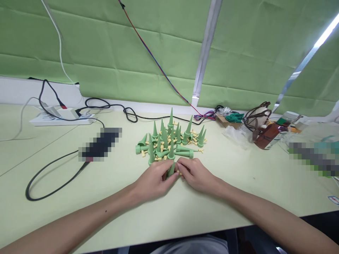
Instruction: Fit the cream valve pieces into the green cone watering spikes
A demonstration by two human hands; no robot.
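Note:
My left hand (156, 178) is closed around a green plastic watering spike (171, 170), whose tapered body shows between thumb and fingers. Close against it, my right hand (197, 174) pinches a small pale-yellow valve piece (178, 171) at the spike's side. Fingertips hide where the two parts meet, so I cannot tell if they are joined. Just beyond my hands is a cluster of similar green spikes (165, 138), some upright on their wide caps and some lying down. Several yellow valve pieces (201, 151) lie among them.
A white power strip (62, 120) with black cables sits at the back left, near a blurred dark device (100, 144). At the right lie a reddish-brown bottle (271, 135), clear plastic wrap (238, 135) and a blurred long object (314, 158). The table's front edge runs below my forearms.

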